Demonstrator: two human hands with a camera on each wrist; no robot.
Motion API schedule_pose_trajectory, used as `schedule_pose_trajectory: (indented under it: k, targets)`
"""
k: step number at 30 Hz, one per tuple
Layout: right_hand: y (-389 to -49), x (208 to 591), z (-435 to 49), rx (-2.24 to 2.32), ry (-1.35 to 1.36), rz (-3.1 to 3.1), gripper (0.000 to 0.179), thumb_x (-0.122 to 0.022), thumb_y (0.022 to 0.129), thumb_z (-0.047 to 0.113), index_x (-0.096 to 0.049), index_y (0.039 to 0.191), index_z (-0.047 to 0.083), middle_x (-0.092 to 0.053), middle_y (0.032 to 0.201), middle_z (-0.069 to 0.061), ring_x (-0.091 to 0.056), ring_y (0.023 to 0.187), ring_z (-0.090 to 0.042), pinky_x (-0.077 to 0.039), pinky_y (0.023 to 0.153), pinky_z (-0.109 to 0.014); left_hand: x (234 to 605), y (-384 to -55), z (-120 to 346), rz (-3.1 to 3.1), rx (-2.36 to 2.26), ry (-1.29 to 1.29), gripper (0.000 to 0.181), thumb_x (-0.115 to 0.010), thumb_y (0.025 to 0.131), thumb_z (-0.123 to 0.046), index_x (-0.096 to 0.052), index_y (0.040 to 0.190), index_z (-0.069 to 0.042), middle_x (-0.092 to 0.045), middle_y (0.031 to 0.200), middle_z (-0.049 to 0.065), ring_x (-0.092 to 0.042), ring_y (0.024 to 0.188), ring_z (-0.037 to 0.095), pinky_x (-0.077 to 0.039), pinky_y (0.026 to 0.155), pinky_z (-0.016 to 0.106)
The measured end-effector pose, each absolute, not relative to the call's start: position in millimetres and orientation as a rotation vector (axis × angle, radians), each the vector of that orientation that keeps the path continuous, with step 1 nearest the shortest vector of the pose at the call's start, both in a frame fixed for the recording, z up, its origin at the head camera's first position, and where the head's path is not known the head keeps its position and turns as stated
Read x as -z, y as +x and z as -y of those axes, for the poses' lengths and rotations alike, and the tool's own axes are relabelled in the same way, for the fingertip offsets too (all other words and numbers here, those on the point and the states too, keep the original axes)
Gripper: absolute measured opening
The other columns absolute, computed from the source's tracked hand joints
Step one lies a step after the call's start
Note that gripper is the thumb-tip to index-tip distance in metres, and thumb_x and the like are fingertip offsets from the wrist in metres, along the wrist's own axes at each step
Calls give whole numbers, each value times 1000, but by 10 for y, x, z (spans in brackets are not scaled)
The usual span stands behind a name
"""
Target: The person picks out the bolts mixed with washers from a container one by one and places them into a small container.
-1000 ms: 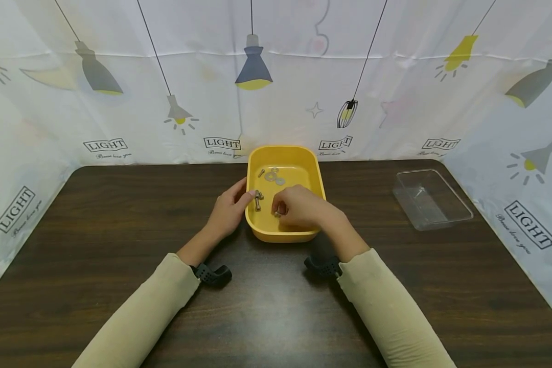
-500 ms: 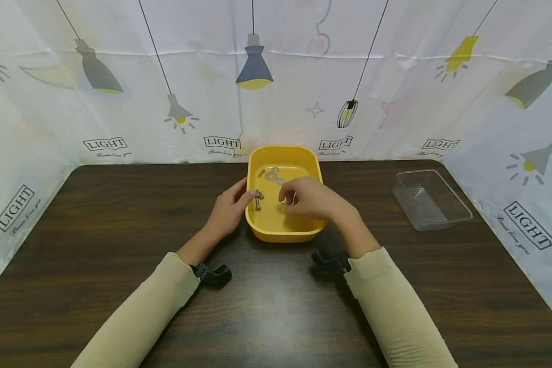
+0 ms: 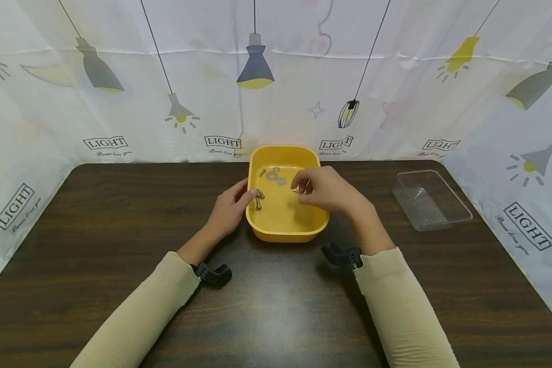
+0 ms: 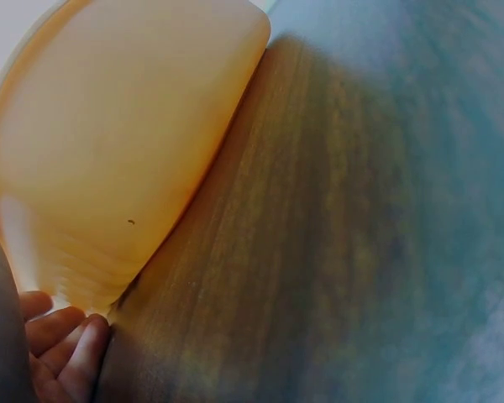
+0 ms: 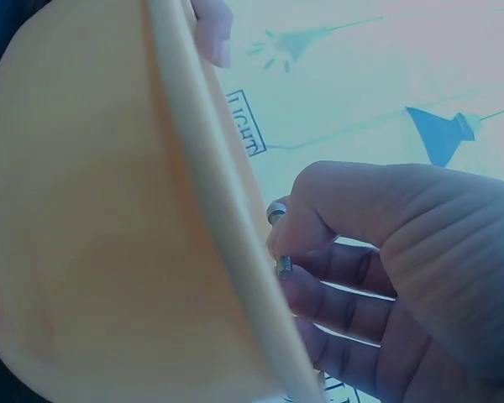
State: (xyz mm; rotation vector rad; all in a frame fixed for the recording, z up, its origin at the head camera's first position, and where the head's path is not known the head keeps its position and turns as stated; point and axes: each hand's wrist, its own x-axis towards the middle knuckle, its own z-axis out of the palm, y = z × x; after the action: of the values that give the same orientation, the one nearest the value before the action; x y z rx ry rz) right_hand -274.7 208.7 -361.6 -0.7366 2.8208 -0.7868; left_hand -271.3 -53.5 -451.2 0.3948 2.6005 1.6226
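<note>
A yellow plastic bin (image 3: 285,237) stands near the back of the table. My left hand (image 3: 227,210) holds its left wall, thumb over the rim; in the left wrist view the fingers (image 4: 60,336) lie against the outside. Above the bin's right side, my right hand (image 3: 333,190) pinches a small metal bolt (image 3: 296,191). The right wrist view shows the bolt's round head (image 5: 275,212) and its threaded end poking out by the fingertips. Several bolts (image 3: 258,203) lie inside by the left wall, near a smaller screw (image 3: 262,173) and flat washers (image 3: 272,176).
A clear plastic box (image 3: 434,202) stands on the right of the dark wooden table (image 3: 276,312). Behind the table hangs a white sheet (image 3: 294,107) printed with lamps. Black bands with cameras (image 3: 213,274) sit on both wrists.
My right hand has lifted the bolt off the bin floor and moved right and back towards the bin's right rim. The left hand stays on the left wall.
</note>
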Motion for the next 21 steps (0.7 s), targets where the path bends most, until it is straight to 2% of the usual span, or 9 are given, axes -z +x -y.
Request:
schedule_pose_trajectory:
  k: [21]
  targets:
    - [-2745, 3558, -2381, 858, -583, -2871, 20, -69, 88, 10, -72, 108, 9, -69, 93, -7, -61, 86, -22, -52, 79, -34, 4528, -2724, 545, -2607, -1608, 406, 60, -47, 104, -46, -41, 156, -17, -56, 149, 8, -57, 131, 24, -47, 111, 47]
